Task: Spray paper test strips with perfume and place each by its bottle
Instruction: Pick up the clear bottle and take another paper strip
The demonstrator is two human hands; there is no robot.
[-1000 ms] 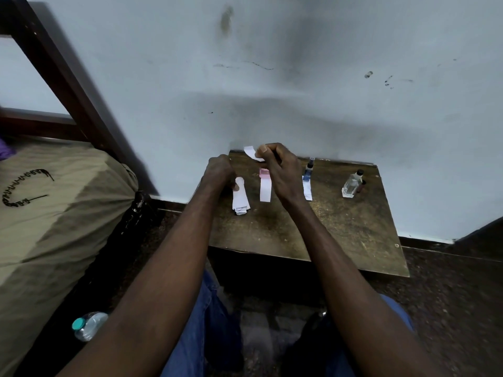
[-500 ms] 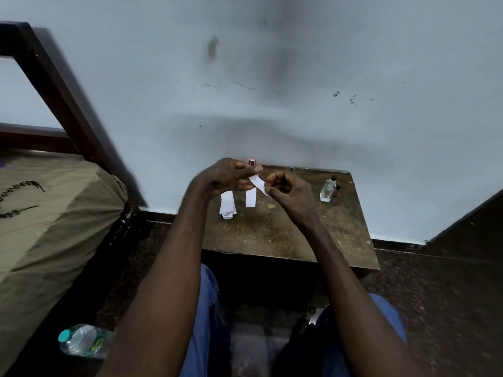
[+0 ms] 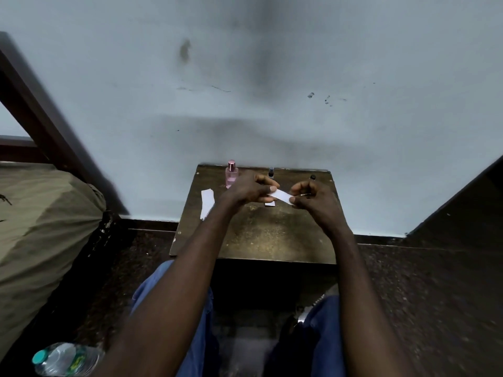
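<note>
A white paper strip (image 3: 281, 196) is held up right of the pink bottle (image 3: 231, 174). One end is pinched by the left hand (image 3: 250, 190), the other by the right hand (image 3: 313, 200).

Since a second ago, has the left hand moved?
Yes. The left hand moved right, off the strip stack, and now pinches a paper strip with the right hand.
</note>
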